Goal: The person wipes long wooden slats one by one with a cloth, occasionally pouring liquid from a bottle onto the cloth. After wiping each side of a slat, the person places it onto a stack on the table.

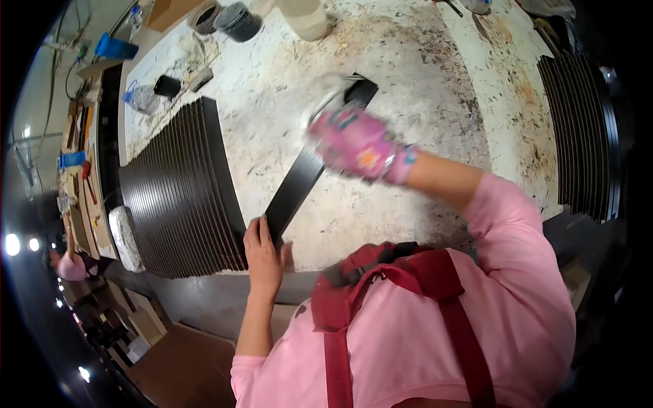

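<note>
A long, flat black board (297,188) lies aslant on the stained white table (408,88). My bare left hand (263,255) grips its near end, with the fingers on top and the thumb at the right edge. Across the board's far part is my right hand (357,144), in a pink flowered glove and smeared by motion. Its fingers are closed on a pale, crumpled cloth (332,97), also blurred, which lies against the board. The board's far tip shows beyond the glove. Left of my left hand stands a row of similar black boards (180,190), packed side by side.
Another stack of dark boards (578,136) is at the table's right side. Along the far edge stand a dark tub (238,22) and a cloudy plastic container (304,19). A see-through bottle (143,98) lies at far left. Another person (71,265) is at a left-hand bench.
</note>
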`<action>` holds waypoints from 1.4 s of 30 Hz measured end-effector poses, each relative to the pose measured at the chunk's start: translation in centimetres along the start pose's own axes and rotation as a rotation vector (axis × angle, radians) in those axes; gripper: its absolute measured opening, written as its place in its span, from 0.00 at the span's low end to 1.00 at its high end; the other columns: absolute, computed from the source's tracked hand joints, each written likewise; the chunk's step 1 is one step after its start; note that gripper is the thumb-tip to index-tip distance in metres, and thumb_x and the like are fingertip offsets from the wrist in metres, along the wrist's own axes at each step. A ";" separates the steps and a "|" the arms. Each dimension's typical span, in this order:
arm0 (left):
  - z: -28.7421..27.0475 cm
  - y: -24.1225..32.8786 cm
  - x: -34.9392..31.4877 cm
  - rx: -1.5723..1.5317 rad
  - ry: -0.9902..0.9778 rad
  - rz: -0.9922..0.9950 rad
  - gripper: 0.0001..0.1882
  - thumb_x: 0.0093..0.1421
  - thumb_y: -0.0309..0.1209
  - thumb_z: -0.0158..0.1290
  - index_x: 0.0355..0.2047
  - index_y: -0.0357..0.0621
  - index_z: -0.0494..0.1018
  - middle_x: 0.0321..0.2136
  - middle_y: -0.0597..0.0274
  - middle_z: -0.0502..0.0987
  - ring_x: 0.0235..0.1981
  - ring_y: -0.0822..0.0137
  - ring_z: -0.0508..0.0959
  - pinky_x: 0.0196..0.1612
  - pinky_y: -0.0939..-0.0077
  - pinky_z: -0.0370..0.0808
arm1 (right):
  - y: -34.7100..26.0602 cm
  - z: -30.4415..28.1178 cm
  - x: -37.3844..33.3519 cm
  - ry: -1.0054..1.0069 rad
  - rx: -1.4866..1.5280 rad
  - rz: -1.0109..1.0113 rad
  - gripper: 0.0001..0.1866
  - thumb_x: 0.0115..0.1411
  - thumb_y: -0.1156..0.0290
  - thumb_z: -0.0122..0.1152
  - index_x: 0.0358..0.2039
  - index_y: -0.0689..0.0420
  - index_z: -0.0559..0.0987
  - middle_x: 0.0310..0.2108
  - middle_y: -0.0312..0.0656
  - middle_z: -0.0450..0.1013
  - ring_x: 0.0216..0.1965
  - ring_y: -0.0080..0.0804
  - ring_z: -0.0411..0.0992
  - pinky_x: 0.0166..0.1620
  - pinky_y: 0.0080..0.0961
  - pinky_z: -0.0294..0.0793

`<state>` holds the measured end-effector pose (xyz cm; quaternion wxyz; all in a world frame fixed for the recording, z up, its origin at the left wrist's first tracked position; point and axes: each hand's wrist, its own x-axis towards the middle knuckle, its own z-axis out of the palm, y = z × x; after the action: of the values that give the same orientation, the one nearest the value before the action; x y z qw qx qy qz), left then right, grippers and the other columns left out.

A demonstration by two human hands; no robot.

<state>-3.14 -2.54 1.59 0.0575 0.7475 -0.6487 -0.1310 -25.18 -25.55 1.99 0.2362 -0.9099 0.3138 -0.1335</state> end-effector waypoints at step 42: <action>0.7 -1.1 -2.8 -1.999 -0.648 -0.785 0.29 0.69 0.50 0.35 0.55 0.37 0.64 0.38 0.43 0.76 0.33 0.58 0.78 0.31 0.70 0.78 | 17.5 -7.3 2.7 0.135 -0.218 0.650 0.20 0.60 0.52 0.52 0.41 0.55 0.75 0.40 0.51 0.76 0.42 0.51 0.74 0.46 0.38 0.73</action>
<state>-2.63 0.49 0.97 0.4150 0.4487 0.0442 -0.7903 -34.85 -41.90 -0.53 0.1465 -0.7713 0.6145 -0.0769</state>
